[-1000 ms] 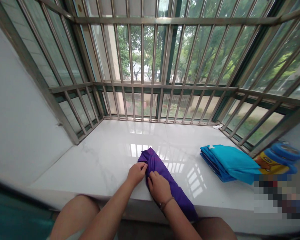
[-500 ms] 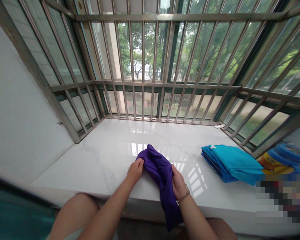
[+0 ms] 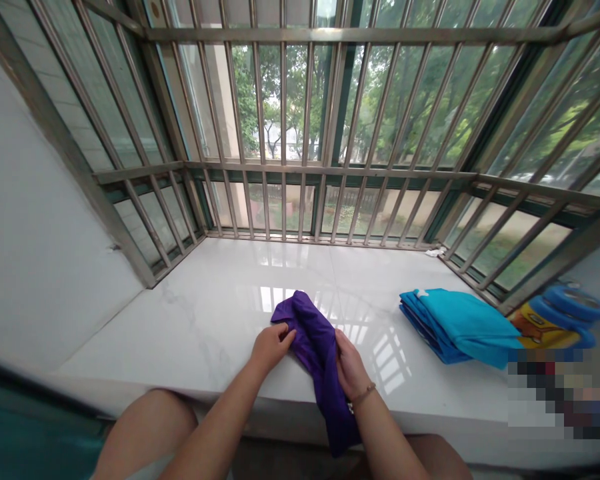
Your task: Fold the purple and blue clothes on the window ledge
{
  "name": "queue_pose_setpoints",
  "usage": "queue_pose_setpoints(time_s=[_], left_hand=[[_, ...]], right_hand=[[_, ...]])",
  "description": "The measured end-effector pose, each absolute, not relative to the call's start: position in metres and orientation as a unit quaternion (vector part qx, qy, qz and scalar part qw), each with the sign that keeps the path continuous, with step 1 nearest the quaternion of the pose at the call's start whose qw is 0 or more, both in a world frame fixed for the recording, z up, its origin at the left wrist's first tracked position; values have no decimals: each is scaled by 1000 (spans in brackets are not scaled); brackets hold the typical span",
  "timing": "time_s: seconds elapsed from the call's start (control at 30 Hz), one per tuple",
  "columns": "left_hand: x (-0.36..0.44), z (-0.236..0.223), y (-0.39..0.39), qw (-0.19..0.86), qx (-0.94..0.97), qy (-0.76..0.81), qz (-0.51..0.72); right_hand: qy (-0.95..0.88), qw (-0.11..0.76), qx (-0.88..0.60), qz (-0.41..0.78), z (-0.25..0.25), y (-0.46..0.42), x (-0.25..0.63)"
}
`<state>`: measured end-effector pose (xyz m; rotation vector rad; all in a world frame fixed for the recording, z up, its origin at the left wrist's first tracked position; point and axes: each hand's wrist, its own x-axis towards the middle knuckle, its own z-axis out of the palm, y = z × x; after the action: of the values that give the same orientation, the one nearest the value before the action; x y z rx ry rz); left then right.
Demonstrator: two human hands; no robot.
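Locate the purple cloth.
The purple cloth is between the left hand and right hand, lower centre in the head view, left of the folded blue cloth.

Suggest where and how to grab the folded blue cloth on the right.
Likely best: pinch the left edge of the folded blue cloth, coming from the left, thumb on top, closing across the stacked layers. That edge shows the folds and faces the right hand, now on the purple cloth. The right end sits by the blue-and-yellow container, probably leaving less room.
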<state>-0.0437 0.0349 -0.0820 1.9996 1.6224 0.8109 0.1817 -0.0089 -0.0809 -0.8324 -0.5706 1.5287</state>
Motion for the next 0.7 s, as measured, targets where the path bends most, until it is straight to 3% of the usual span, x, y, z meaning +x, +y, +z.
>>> queue_pose_setpoints(time_s=[0.27, 0.4, 0.5, 0.6, 0.7], left_hand=[[-49, -81, 35, 275, 644, 558, 445], [-52, -80, 37, 280, 596, 579, 481], [-52, -81, 38, 294, 591, 583, 474], [-50, -81, 39, 295, 605, 578, 462], [-49, -78, 38, 302, 615, 569, 454]], right_hand=[[-328, 570, -436, 614, -60, -2, 209], [-285, 587, -688, 318, -39, 12, 291], [-246, 571, -765, 167, -24, 5, 330], [-416, 518, -740, 108, -16, -18, 310], [-663, 399, -626, 90, -19, -40, 247]])
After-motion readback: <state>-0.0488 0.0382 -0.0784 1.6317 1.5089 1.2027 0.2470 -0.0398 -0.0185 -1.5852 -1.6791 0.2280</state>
